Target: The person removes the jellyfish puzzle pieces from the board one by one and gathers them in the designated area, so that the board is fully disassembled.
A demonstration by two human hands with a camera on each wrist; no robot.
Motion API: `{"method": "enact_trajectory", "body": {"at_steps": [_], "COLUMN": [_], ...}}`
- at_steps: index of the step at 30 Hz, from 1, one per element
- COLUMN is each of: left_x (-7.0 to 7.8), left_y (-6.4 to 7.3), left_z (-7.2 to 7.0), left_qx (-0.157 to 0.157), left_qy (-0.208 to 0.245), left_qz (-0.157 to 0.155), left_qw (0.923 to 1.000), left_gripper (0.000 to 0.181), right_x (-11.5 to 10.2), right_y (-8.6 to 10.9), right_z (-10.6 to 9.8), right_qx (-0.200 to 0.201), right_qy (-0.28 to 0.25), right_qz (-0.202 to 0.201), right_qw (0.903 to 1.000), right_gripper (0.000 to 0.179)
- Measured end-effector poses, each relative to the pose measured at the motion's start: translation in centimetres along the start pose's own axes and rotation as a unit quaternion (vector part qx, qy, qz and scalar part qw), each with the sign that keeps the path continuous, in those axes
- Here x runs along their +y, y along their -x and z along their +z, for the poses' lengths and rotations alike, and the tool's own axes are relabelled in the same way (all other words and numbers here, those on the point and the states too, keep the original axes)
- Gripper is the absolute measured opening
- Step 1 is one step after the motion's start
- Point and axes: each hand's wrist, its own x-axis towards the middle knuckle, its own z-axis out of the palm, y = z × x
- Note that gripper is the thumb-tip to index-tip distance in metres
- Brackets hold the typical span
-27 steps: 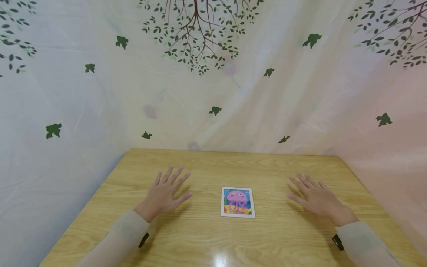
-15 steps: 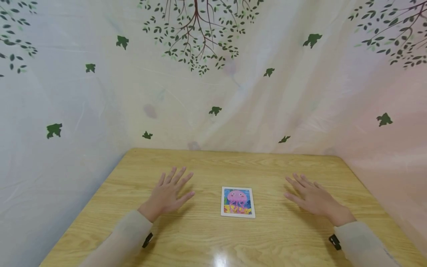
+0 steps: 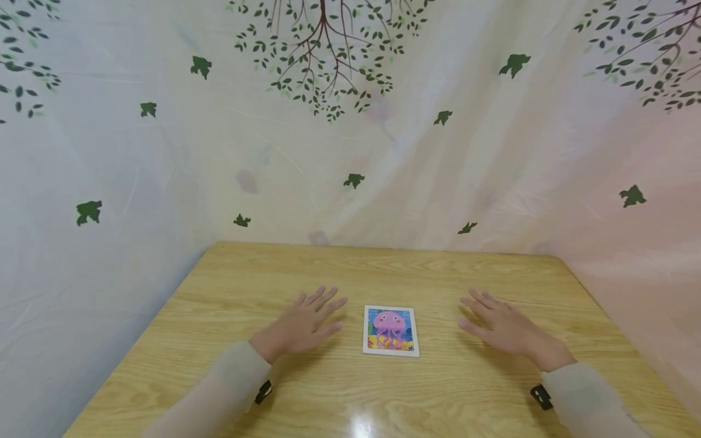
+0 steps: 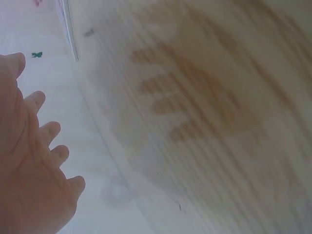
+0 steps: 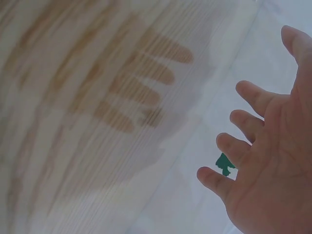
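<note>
Over the wooden surface (image 3: 416, 392) we had the left hand (image 3: 298, 327) and the right hand (image 3: 506, 330) on either side of the jellyfish picture (image 3: 391, 331), which lay flat between them; we judged that a low sweep by the left, the nearer one, could have knocked it askew. Each grip was spread, fingers extended, and we saw it holding nothing and touching neither the picture nor the surface.

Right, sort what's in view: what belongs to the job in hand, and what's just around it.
Job, judging by where the hands reach:
jellyfish picture, lying flat
left grip, fingers spread, apart from it
right grip, also apart

Only surroundings:
wooden table underneath
leaf-printed backdrop behind
</note>
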Motion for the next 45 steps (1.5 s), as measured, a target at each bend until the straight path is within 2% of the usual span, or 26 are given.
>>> {"method": "enact_trajectory", "body": {"at_steps": [9, 17, 21, 27, 33, 40, 45], "left_x": [2.0, 3.5, 4.5, 5.7, 6.6, 7.0, 7.1], "left_y": [-1.6, -2.8, -3.6, -4.4, -4.8, -5.0, -5.1], "left_z": [0.9, 1.6, 1.9, 2.5, 2.7, 2.6, 2.4], "left_qx": [-0.060, -0.089, -0.101, -0.116, -0.124, -0.129, -0.129], "left_qy": [0.015, -0.002, -0.029, -0.062, -0.091, -0.119, -0.122], "left_qz": [0.038, 0.044, 0.055, 0.081, 0.092, 0.102, 0.112], "left_qw": [0.9973, 0.9951, 0.9929, 0.9879, 0.9837, 0.9792, 0.9777], "left_gripper": [0.059, 0.061, 0.060, 0.059, 0.059, 0.056, 0.056], "right_x": [-0.6, -1.2, -1.5, -1.9, -2.2, -2.7, -3.4], "right_y": [-0.6, -1.1, -1.3, -1.6, -2.0, -2.5, -3.1], "right_z": [0.8, 1.0, 1.0, 1.2, 1.5, 1.7, 1.7], "right_qx": [-0.001, -0.021, -0.035, -0.038, -0.042, -0.036, -0.053], "right_qy": [-0.020, -0.051, -0.057, -0.064, -0.064, -0.080, -0.112], "right_qz": [-0.018, -0.026, -0.027, -0.034, -0.044, -0.067, -0.076], "right_qw": [0.9996, 0.9981, 0.9974, 0.9966, 0.9961, 0.9939, 0.9894], "right_gripper": [0.068, 0.066, 0.065, 0.062, 0.060, 0.056, 0.056]}}
